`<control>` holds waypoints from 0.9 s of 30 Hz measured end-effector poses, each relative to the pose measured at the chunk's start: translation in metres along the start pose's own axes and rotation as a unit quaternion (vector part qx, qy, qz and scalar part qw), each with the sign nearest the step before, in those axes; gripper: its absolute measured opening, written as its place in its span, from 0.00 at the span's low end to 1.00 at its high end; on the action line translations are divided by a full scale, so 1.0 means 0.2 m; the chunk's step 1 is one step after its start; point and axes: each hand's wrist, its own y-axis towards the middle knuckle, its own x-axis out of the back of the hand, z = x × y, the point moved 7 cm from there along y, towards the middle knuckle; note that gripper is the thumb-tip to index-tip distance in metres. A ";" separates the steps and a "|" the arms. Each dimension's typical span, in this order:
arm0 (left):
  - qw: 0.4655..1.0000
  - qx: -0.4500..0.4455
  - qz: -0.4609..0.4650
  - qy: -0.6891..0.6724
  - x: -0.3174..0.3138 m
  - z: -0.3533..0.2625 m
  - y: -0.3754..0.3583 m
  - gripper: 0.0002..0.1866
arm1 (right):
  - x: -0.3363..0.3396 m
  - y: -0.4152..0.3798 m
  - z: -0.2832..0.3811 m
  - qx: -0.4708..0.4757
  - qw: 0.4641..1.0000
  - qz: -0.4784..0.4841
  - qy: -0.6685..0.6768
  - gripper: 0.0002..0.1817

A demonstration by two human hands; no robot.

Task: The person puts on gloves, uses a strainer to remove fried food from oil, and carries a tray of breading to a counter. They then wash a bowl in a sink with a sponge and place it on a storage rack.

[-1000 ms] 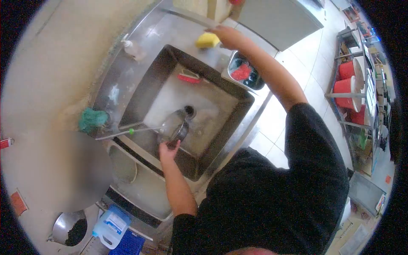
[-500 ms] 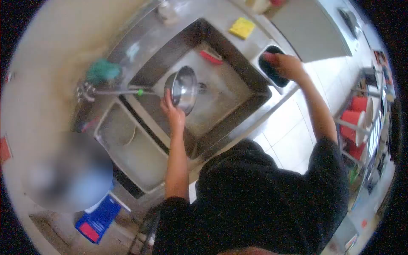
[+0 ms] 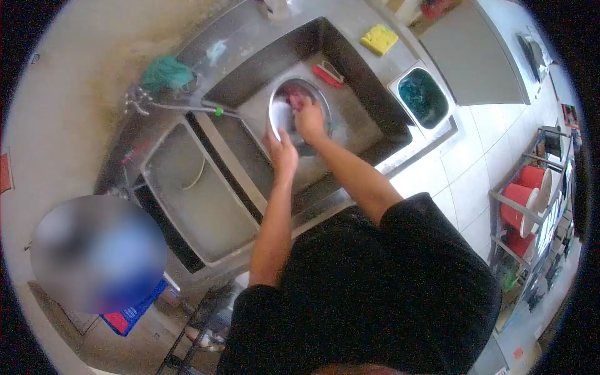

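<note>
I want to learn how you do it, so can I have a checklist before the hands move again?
1. Left hand gripping the metal bowl: ok.
2. Right hand inside it, holding the reddish pad: ok.
3. Yellow sponge out of the way on the counter: ok.
4. Sink free of other things: not ok, a red brush lies there.
5. Water flowing from the tap pipe: cannot tell.

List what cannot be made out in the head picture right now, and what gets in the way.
- Pink thing: its full shape; the right hand covers part of it.
- Bowl: whether its underside touches the sink; its own body hides this.
- White bottle: its top; cut off by the upper edge.
- Blue-and-red packet: its printing; too small, with the round blur beside it.
</note>
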 end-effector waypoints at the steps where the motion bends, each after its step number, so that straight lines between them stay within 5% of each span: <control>1: 0.999 -0.029 -0.021 -0.017 0.02 0.06 0.04 0.29 | 0.02 0.01 0.09 0.044 0.995 -0.015 0.089 0.13; 2: 0.999 -0.023 -0.024 -0.014 0.05 0.15 0.05 0.29 | 0.01 0.01 0.22 0.166 0.982 0.040 0.081 0.14; 5: 0.993 0.042 -0.020 -0.109 0.19 0.02 0.10 0.30 | -0.13 -0.16 0.31 0.303 0.940 0.145 0.064 0.15; 6: 0.993 0.049 -0.024 -0.107 0.21 0.09 0.06 0.30 | -0.12 -0.20 0.27 0.302 0.938 0.154 0.066 0.15; 8: 0.992 -0.022 -0.052 -0.111 0.21 0.16 0.10 0.29 | -0.19 -0.05 0.11 0.132 0.962 0.237 -0.028 0.13; 9: 0.993 0.069 -0.044 -0.083 0.17 0.22 0.06 0.29 | -0.09 0.04 0.17 0.107 0.978 0.172 0.045 0.13; 10: 0.997 0.023 -0.042 -0.068 0.14 0.19 0.05 0.29 | -0.14 -0.01 0.16 0.102 0.978 0.178 0.045 0.13; 12: 0.989 -0.037 -0.049 -0.137 0.17 0.13 0.13 0.29 | -0.19 -0.16 0.34 0.357 0.913 0.190 0.060 0.14; 13: 0.983 0.017 0.010 -0.181 0.18 0.18 0.14 0.29 | -0.15 -0.24 0.35 0.386 0.897 0.203 0.073 0.15; 14: 0.970 0.068 0.071 -0.222 0.20 0.22 0.14 0.30 | -0.13 -0.24 0.33 0.384 0.897 0.203 0.076 0.15; 15: 0.971 -0.008 0.070 -0.229 0.21 0.11 0.13 0.28 | -0.15 -0.17 0.28 0.337 0.914 0.227 0.002 0.14; 16: 0.993 -0.013 -0.048 -0.103 0.24 0.18 0.12 0.26 | -0.16 -0.12 0.24 0.282 0.922 0.254 -0.072 0.14; 17: 0.995 -0.015 -0.063 -0.072 0.19 0.25 0.09 0.26 | -0.14 0.00 0.19 0.143 0.970 0.195 0.002 0.13; 18: 0.996 -0.022 -0.078 -0.041 0.18 0.23 0.08 0.26 | -0.15 -0.03 0.20 0.142 0.970 0.197 0.003 0.13; 20: 0.991 0.015 -0.017 -0.130 0.20 0.24 0.15 0.27 | -0.14 -0.23 0.38 0.425 0.863 0.244 0.121 0.14; 21: 0.984 0.058 -0.005 -0.170 0.22 0.37 0.17 0.26 | -0.18 -0.29 0.31 0.460 0.833 0.291 0.100 0.15; 24: 0.997 -0.063 -0.043 0.022 0.27 0.21 0.16 0.26 | -0.28 -0.12 0.12 0.331 0.882 0.331 0.057 0.17; 25: 0.997 -0.061 -0.041 0.023 0.27 0.17 0.15 0.26 | -0.18 -0.08 0.19 0.235 0.939 0.251 0.034 0.17; 26: 0.999 -0.045 -0.017 -0.025 0.25 0.15 0.17 0.27 | -0.20 -0.08 0.22 0.232 0.939 0.251 0.034 0.17; 27: 0.997 -0.025 0.004 -0.075 0.22 0.14 0.17 0.28 | -0.23 -0.15 0.27 0.339 0.899 0.267 0.070 0.16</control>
